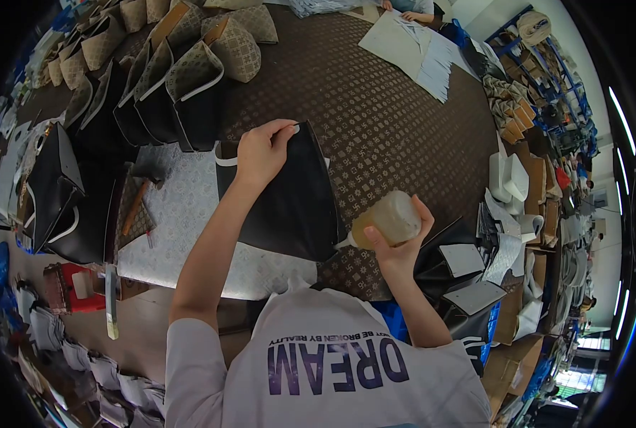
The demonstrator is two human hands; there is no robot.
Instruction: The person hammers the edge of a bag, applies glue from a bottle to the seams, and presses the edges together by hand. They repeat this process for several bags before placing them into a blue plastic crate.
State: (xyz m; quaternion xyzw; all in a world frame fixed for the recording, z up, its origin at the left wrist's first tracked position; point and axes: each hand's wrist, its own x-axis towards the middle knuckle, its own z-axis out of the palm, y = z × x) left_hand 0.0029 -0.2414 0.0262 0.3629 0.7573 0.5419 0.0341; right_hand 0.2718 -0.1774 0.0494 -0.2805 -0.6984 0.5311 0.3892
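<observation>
A black bag body (pixel 284 203) with a white trimmed edge lies on the table in front of me. My left hand (pixel 263 152) is closed on its far edge, thumb and fingers pinched together. In my right hand (pixel 404 246) is a squeeze bottle (pixel 391 217), translucent and partly filled with a yellowish liquid. The bottle is tilted, and its narrow white nozzle points down-left, right at the bag body's near right corner. Under the bag body, a silvery patterned sheet (pixel 182 207) covers part of the brown patterned tabletop (pixel 396 135).
Several black-and-tan bags (pixel 193 78) stand at the far left. An orange-handled tool (pixel 134 207) lies left of the sheet. Black pieces with grey boards (pixel 462 260) are at my right. Across the table, another person's hands (pixel 409 14) are near pale sheets (pixel 404 46).
</observation>
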